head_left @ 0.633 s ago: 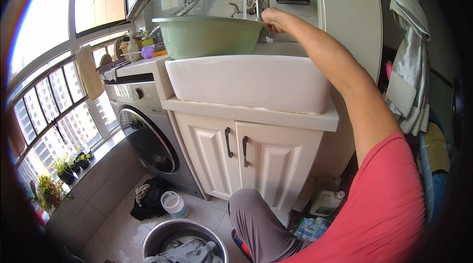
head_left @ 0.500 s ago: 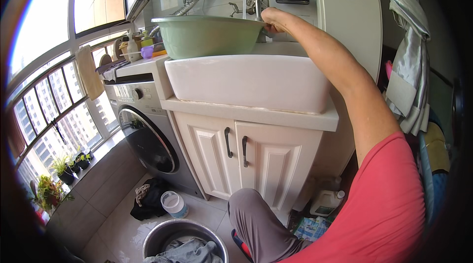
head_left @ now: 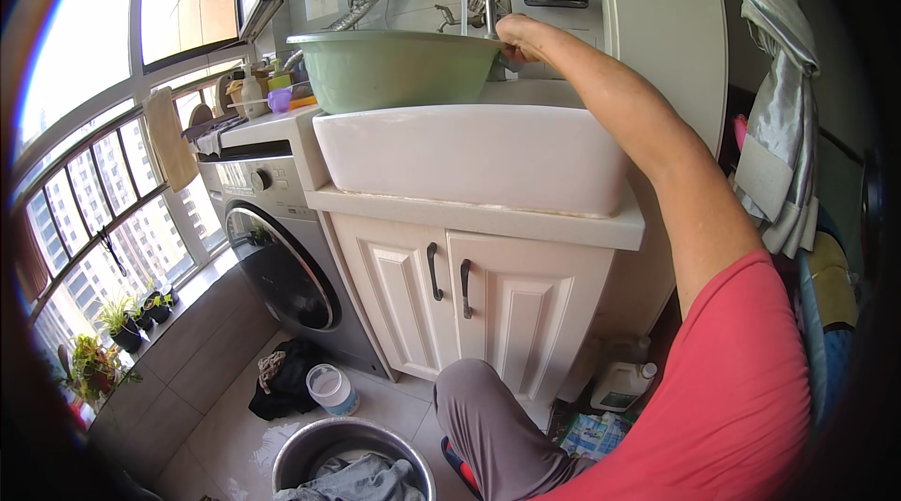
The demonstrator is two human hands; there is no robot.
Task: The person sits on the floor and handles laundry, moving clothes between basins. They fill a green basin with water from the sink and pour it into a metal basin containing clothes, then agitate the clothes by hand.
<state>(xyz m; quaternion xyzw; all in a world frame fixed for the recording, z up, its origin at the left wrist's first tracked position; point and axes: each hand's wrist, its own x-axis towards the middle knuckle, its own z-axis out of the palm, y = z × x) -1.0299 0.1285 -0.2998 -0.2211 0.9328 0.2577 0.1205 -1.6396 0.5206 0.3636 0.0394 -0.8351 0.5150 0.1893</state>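
My right hand [head_left: 522,37] is closed at the right rim of a large light-green basin [head_left: 394,74], the fingers curled and partly hidden. The basin rests on the white sink [head_left: 469,159], its rim standing well above the sink's front wall. Just beyond my hand, a metal faucet [head_left: 489,4] pours a stream of water [head_left: 465,6] that drops behind the basin's rim. What lies inside the basin cannot be seen from here. My left hand is out of view.
A cabinet [head_left: 488,295] carries the sink, with a washing machine [head_left: 282,238] to its left. On the floor stand a metal tub [head_left: 420,463] holding grey-blue cloth [head_left: 361,480], a clear bucket [head_left: 332,390] and a dark cloth heap [head_left: 286,379]. A white jug [head_left: 621,387] sits at right.
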